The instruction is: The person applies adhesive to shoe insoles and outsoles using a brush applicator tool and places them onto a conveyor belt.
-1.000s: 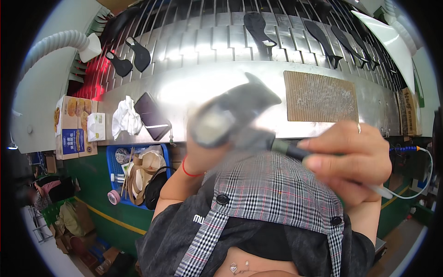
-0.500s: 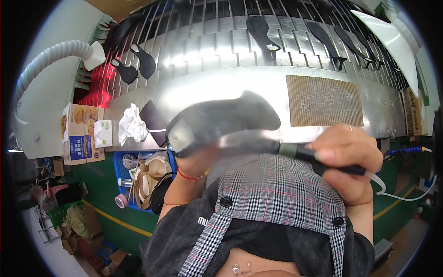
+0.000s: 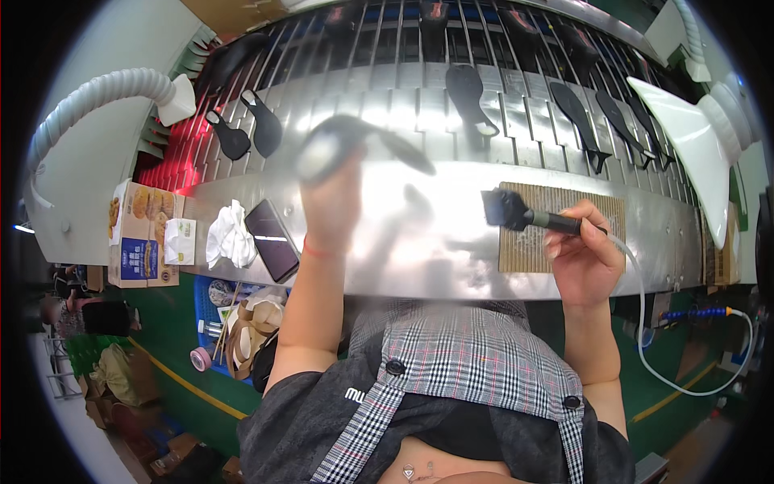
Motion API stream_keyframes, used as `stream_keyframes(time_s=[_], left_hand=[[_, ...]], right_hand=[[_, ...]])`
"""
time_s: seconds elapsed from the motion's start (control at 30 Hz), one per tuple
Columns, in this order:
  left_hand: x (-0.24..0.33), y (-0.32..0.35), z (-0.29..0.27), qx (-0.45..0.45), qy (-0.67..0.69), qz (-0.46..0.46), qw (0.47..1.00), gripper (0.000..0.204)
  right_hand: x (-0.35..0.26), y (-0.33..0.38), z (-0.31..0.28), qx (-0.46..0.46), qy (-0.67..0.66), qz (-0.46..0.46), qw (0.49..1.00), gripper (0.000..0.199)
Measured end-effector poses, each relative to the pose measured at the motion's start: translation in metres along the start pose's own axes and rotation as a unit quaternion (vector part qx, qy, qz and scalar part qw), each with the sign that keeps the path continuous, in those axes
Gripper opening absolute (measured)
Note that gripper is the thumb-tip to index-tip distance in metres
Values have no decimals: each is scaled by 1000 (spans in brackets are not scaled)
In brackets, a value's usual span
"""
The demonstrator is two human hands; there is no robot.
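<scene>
The left grip, blurred, is grasping a dark shoe sole with a pale patch at its left end above the table, its exact finger placement not showing clearly. The right grip is holding the black-and-green handle of a handheld tool, whose dark head is overlapping the left edge of a ridged brown pad in view, while a white hose is trailing from it. More dark soles are lying on metal slats beyond.
</scene>
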State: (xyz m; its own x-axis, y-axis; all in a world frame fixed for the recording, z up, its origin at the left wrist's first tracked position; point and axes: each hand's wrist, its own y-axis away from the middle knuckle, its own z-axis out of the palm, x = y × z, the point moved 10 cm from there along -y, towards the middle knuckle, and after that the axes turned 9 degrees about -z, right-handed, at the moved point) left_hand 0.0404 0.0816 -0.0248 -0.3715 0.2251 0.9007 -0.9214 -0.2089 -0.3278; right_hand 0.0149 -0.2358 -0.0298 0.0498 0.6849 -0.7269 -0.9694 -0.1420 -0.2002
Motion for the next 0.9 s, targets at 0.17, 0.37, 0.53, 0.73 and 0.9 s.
stream_keyframes(time_s=[0.17, 0.37, 0.53, 0.73, 0.9], left_hand=[[-108, -62, -36, 71, -171, -107, 977, 28], [-150, -90, -155, 219, -586, -133, 769, 49], [-130, -131, -274, 398, -634, -293, 595, 46], [-157, -114, -394, 418, -424, -452, 664, 51], [-168, -182, -244, 238, 301, -283, 879, 19]], right_hand=[[21, -7, -20, 32, -3, 37, 999, 24], [34, -15, -49, 78, 32, 45, 995, 24], [32, -10, -58, 115, 20, 50, 992, 24], [24, -1, -62, 135, 23, 40, 990, 23], [27, -8, -62, 154, 15, 59, 986, 25]])
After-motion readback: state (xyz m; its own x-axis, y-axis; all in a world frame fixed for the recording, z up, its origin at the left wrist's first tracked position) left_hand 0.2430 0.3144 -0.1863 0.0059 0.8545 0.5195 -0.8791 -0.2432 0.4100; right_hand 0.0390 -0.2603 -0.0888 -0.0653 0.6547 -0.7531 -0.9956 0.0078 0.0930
